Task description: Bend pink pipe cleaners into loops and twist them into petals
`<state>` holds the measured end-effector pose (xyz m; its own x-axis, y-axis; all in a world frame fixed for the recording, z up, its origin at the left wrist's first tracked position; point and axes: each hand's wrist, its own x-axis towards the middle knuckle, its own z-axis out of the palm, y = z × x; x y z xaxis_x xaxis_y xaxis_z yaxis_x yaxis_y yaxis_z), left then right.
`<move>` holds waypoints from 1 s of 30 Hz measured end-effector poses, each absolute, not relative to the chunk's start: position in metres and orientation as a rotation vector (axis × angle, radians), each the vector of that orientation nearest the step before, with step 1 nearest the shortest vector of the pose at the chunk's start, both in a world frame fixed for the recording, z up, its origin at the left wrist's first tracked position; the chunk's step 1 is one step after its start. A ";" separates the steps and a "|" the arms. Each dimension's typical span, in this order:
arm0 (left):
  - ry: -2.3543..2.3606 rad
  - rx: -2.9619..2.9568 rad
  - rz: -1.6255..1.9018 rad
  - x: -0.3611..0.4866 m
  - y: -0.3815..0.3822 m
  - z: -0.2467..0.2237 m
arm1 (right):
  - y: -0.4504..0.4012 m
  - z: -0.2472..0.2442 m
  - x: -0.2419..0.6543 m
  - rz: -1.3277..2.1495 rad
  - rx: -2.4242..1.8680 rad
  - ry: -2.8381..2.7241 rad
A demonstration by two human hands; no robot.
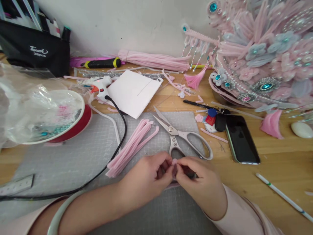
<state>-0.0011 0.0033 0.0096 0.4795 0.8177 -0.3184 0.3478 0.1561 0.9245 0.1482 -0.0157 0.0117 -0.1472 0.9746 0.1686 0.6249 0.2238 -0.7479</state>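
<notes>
My left hand [155, 174] and my right hand [200, 179] meet over the grey cutting mat, low in the middle of the view. Between their pinched fingertips is a small bent pink pipe cleaner [174, 162], mostly covered by the fingers. Just beyond my hands lie open scissors [171, 130], blades pointing up and left, with one handle loop close to my right fingers. To the left of them rests a bundle of pink pipe cleaners [133, 147] on the mat.
A hot glue gun [100, 88] leans by a white pad [135, 93]; its black cord crosses the mat [68, 156]. A bead bowl [81, 114] is left, a phone [242, 138] and white pen [283, 195] right. A large pink beaded headdress [259, 58] fills the back right.
</notes>
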 end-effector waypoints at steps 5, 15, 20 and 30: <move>1.135 1.448 0.486 0.000 0.003 0.009 | -0.016 0.011 0.147 0.704 -1.475 -1.866; 1.191 1.556 0.416 0.001 0.004 0.007 | -0.017 0.010 0.146 0.690 -1.449 -1.895; 1.156 1.581 0.450 0.000 0.005 0.005 | -0.017 0.010 0.145 0.735 -1.457 -1.882; 0.993 1.499 0.609 -0.005 0.004 0.006 | -0.005 0.006 0.156 1.698 -1.243 -1.103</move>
